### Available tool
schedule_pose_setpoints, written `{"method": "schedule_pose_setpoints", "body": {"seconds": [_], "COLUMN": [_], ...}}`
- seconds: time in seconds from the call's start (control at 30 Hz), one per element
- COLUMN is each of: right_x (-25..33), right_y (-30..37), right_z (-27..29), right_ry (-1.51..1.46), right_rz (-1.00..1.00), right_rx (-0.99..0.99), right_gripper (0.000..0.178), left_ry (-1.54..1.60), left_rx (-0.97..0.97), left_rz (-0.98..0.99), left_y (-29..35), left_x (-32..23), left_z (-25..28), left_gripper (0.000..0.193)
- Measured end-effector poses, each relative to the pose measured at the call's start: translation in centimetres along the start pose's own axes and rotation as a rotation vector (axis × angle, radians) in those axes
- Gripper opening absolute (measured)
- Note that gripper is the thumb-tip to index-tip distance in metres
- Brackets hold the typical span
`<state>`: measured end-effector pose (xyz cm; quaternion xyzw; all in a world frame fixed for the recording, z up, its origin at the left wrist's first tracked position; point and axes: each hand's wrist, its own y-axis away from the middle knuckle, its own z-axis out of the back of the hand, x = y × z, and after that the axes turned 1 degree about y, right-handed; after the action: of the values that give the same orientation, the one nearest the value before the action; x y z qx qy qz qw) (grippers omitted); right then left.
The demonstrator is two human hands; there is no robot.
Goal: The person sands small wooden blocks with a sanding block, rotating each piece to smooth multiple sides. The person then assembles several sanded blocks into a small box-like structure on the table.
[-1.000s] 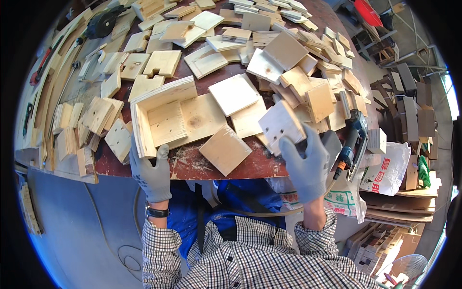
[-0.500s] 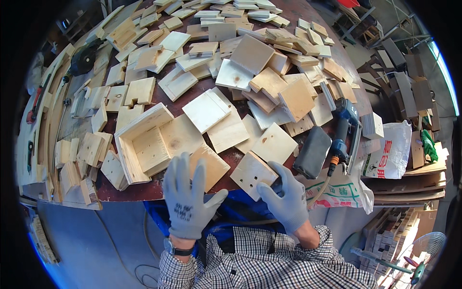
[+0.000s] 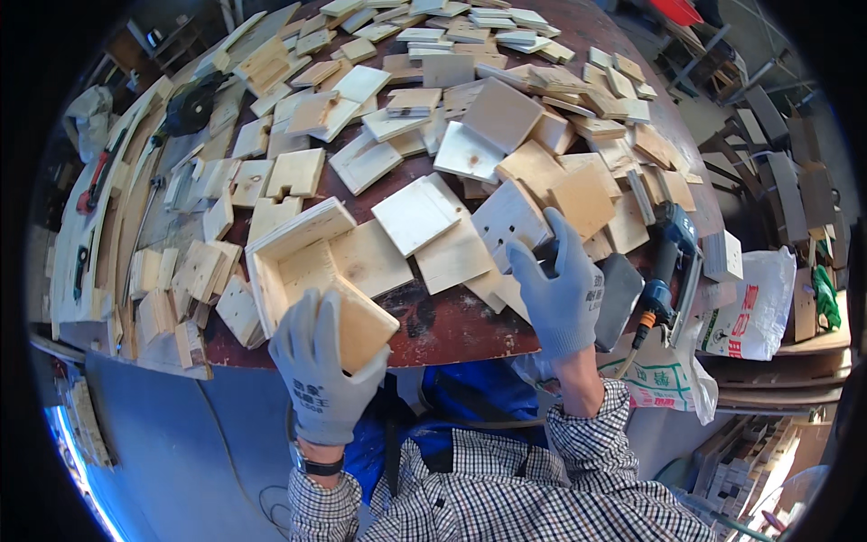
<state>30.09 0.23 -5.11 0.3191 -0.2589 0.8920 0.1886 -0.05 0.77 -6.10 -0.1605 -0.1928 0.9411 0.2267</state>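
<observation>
My left hand, in a grey work glove, grips the left side of a square wooden board, tilted up at the table's near edge. Just behind it stands an open wooden box frame of joined boards. My right hand, gloved too, reaches over the pile with thumb and forefinger apart. At its fingertips a square board with drilled holes leans on the other boards. Next to that hand lie a dark grey flat object and a blue-black air nailer with a hose.
Loose wooden boards cover much of the dark red table. Long strips, a red-handled tool and a black tool lie along the left. A white plastic sack and stacked wood stand at the right.
My right hand has moved forward with the drilled board, which now rests on the pile with the fingers loosened. My left hand has taken hold of the other square board and raised it leftward.
</observation>
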Motion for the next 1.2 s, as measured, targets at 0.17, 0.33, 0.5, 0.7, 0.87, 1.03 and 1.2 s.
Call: {"method": "schedule_pose_setpoints", "body": {"seconds": [0.17,0.33,0.5,0.7,0.87,1.03,1.2], "right_x": [-0.8,-0.2,3.2,8.8,10.2,10.2,8.6], "right_y": [-0.7,-0.9,0.8,2.1,2.9,3.8,3.4], "right_z": [-1.9,-0.6,0.6,-4.4,-11.1,-14.2,-13.8], "right_ry": [0.302,0.373,0.029,-0.014,0.034,0.029,-0.210], "right_rz": [-0.014,-0.047,0.220,0.601,0.698,0.679,0.497], "right_rx": [0.029,0.075,-0.028,0.465,0.482,0.493,0.625], "right_gripper": [0.057,0.052,0.045,0.062,0.074,0.081,0.083], "left_ry": [-0.068,-0.081,-0.237,0.058,0.281,0.520,0.296], "left_rx": [0.043,0.183,0.103,-0.286,-0.319,-0.346,-0.267], "left_rz": [-0.022,-0.117,-0.137,0.277,0.545,0.588,0.459], "left_y": [-1.6,-4.6,-4.3,1.1,3.7,2.0,1.0], "left_x": [3.0,4.7,6.0,3.4,3.0,5.6,6.9], "left_z": [1.4,1.8,0.6,-1.0,-4.5,-4.3,-4.0], "left_gripper": [0.092,0.087,0.086,0.091,0.097,0.081,0.080]}}
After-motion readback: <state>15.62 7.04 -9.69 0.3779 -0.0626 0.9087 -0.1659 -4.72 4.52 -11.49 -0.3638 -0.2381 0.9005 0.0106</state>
